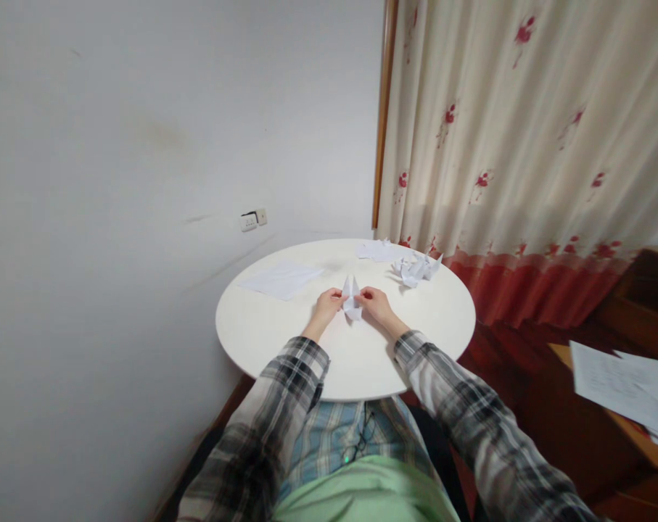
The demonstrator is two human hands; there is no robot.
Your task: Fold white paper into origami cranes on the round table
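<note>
A folded white paper piece (352, 307), with two upright points at its far end, is held between my hands above the middle of the round white table (268, 341). My left hand (327, 304) pinches its left side between thumb and fingers. On the right side, my right hand (376, 303) grips it in the same way. The finer folds are too small to make out.
White paper sheets (281, 280) lie flat at the table's left. Several folded paper pieces (416, 270) are heaped at the right, near more sheets (380, 251) at the back. A wall stands left, a curtain (503, 145) behind, and papers (622, 384) rest on furniture at right.
</note>
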